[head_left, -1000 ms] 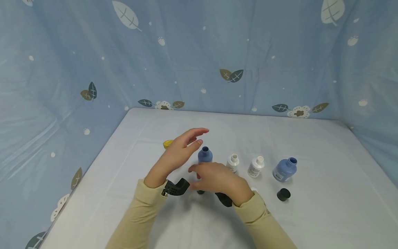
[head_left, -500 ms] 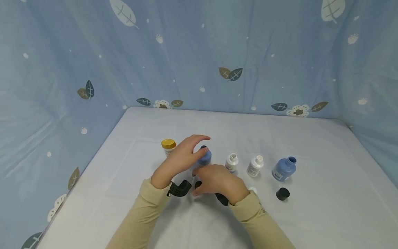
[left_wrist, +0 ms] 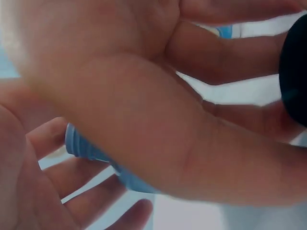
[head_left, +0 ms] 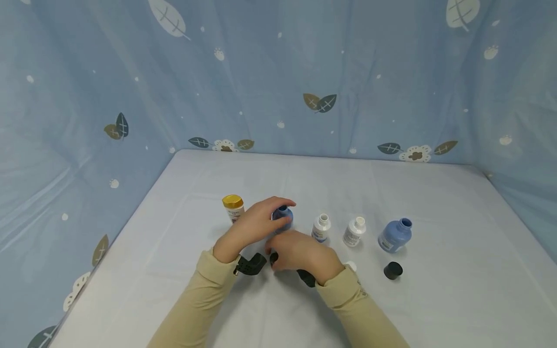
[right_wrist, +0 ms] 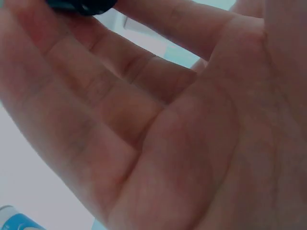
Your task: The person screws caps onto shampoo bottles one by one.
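My left hand (head_left: 256,222) reaches around an uncapped blue bottle (head_left: 283,212), its fingers curved behind the neck and its thumb in front. In the left wrist view, spread fingers lie beside the blue bottle (left_wrist: 86,146); firm contact cannot be made out. Nearer to me, my right hand (head_left: 298,251) pinches a black screw cap (head_left: 273,258) between thumb and fingers. That black cap (right_wrist: 84,5) shows at the fingertips in the right wrist view. Most of the bottle's lower body is hidden by both hands.
Left of the hands stands a white bottle with a yellow lid (head_left: 233,205). To the right are an open white bottle (head_left: 321,228), another white bottle (head_left: 354,232) and a second open blue bottle (head_left: 395,236). A loose black cap (head_left: 393,270) lies nearer. A white round piece (head_left: 350,265) is partly hidden.
My left hand has come down and nearer, closing in around the blue bottle. The yellow-lidded bottle has come into fuller view. My right hand has shifted slightly, with the black cap showing at its fingers.
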`<state>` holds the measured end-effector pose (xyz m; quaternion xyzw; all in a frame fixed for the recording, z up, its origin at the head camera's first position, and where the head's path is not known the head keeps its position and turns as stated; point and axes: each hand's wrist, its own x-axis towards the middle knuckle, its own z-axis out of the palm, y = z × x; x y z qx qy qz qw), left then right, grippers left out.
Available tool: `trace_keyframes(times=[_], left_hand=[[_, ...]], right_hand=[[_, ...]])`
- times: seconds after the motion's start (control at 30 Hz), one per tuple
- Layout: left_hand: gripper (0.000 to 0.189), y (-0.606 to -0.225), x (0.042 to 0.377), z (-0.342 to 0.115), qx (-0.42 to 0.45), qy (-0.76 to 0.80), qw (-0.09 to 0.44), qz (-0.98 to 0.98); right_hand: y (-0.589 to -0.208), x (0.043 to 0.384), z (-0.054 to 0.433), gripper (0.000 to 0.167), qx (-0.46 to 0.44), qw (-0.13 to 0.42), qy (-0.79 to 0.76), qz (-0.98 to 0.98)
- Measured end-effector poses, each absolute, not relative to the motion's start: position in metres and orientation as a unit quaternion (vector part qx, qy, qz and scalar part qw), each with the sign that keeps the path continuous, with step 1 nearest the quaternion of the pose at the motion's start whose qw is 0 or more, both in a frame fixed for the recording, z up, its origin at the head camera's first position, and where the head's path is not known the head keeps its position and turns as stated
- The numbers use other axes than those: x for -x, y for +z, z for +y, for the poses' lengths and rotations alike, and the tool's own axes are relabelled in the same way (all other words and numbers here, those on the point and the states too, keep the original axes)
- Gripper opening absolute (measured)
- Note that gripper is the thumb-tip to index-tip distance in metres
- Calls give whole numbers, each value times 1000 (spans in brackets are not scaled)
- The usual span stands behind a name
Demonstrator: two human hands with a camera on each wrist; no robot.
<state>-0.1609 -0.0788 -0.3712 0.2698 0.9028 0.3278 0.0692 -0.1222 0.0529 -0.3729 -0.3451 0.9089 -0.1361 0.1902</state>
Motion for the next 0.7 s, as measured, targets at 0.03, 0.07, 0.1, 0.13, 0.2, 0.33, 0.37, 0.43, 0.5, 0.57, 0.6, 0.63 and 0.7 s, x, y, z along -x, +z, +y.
trace_keyframes(times=[0.03, 0.07, 0.1, 0.13, 0.2, 0.33, 0.37, 0.43, 0.5, 0.57, 0.6, 0.63, 0.7], left_hand=[[34, -372, 161, -79, -272, 328, 69, 902], [35, -373, 162, -79, -273, 329, 69, 901], [36, -374, 162, -79, -272, 331, 69, 901], [36, -374, 163, -79, -271, 334, 69, 900], [35, -376, 164, -79, -267, 336, 66, 901], [30, -380, 167, -80, -261, 341, 59, 901], [29, -381, 168, -80, -261, 344, 57, 900], [26, -383, 169, -81, -258, 355, 60, 896], [22, -386, 171, -83, -251, 376, 70, 889], [20, -388, 172, -84, -241, 401, 86, 880], [19, -389, 173, -84, -235, 413, 94, 875], [18, -390, 174, -85, -230, 423, 100, 871], [21, -391, 175, -86, -228, 434, 108, 865]], right_hand=[[-373, 122, 52, 19, 348, 190, -140, 907], [-373, 122, 52, 17, 352, 188, -143, 906], [-373, 122, 51, 16, 355, 187, -147, 904], [-373, 122, 51, 16, 358, 188, -151, 902], [-372, 122, 51, 16, 368, 188, -163, 896], [-367, 123, 54, 18, 394, 188, -192, 879], [-365, 123, 56, 19, 398, 187, -201, 875], [-361, 125, 60, 21, 396, 188, -217, 872], [-357, 127, 66, 22, 386, 189, -231, 873], [-353, 130, 72, 22, 367, 196, -242, 877], [-351, 132, 74, 22, 358, 198, -247, 878], [-350, 133, 77, 22, 348, 198, -250, 881], [-345, 135, 83, 21, 328, 197, -257, 888]])
